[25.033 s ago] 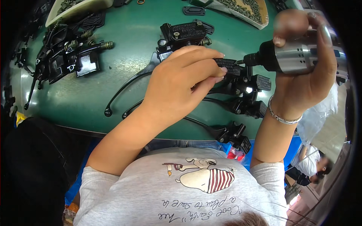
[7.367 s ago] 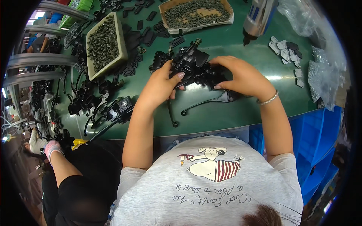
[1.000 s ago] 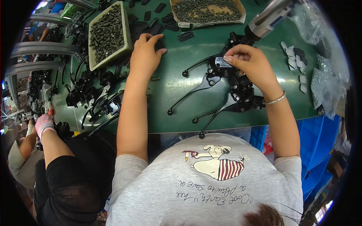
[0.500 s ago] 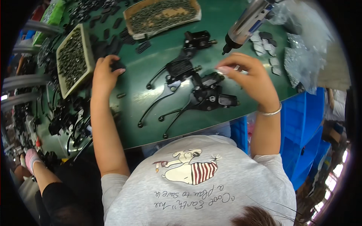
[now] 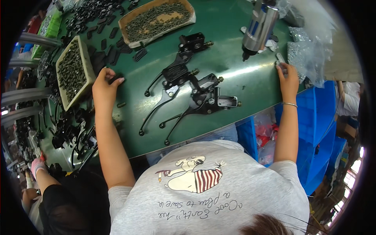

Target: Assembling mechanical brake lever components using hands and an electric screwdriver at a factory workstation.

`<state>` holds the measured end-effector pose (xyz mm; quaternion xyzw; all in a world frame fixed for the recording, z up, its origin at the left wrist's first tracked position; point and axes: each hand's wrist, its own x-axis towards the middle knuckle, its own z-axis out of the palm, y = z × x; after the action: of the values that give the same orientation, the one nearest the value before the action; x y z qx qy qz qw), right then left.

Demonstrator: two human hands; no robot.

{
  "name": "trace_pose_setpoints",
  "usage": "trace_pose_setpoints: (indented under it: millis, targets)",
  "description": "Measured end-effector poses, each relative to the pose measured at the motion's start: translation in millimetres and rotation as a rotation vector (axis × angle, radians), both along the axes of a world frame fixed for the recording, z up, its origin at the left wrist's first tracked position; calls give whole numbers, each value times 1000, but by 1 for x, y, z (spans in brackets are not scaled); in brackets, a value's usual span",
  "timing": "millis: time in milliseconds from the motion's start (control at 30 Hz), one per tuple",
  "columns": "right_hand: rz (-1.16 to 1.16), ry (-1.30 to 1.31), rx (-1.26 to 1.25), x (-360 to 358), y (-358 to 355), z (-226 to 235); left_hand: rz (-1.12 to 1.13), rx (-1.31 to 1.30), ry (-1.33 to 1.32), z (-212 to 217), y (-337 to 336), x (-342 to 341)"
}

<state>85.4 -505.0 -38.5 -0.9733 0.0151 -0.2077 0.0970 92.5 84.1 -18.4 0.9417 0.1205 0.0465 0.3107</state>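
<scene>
At the left of the green table, my left hand (image 5: 105,87) is closed in a pinch on a small black flat piece (image 5: 116,78), close to the bin of screws. On the far right my right hand (image 5: 289,78) has its fingertips together at a small pale flat piece (image 5: 279,58), which it seems to grip. Between my hands lie several black brake lever assemblies (image 5: 176,73), their levers pointing toward me and to the left. The nearest one has an uncovered rectangular reservoir (image 5: 228,102). Some others show black tops.
A silver power screwdriver (image 5: 258,29) hangs over the table's right part. Screws fill a cream bin (image 5: 91,74) and a shallow tray (image 5: 192,18). Black flat pieces (image 5: 113,55) lie behind my left hand. Clear plastic bags (image 5: 313,51) and blue crates (image 5: 307,113) are at right.
My right hand has moved from above the lever assemblies rightward to the pale pieces. My left hand keeps its pinch on the black piece. The view has shifted slightly.
</scene>
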Motion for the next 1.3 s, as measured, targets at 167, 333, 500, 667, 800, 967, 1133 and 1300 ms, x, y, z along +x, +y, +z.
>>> trace_pose_setpoints:
  millis: [167, 333, 500, 667, 800, 967, 1133, 1300]
  targets:
    - [53, -147, -189, 0, -39, -8, -39, -499, -262, 21, -44, -22]
    - [144, 311, 1043, -28, 119, 85, -297, -335, -628, 61, -94, -57]
    - [466, 764, 1572, -46, 245, 120, -567, -193, -848, 68, -116, -68]
    - [480, 838, 1626, -46, 268, 113, -620, -157, -872, 70, -125, -77]
    - [422, 918, 1681, -44, 271, 113, -575, -234, -907, 60, -129, -77]
    - [404, 803, 1660, -45, 271, 104, -329, -695, -570, 71, -137, -82]
    - [417, 685, 1508, -51, 273, 101, -63, -1283, 29, 75, -144, -88]
    - [590, 495, 1150, -56, 278, 95, -111, -990, -137, 62, -154, -90]
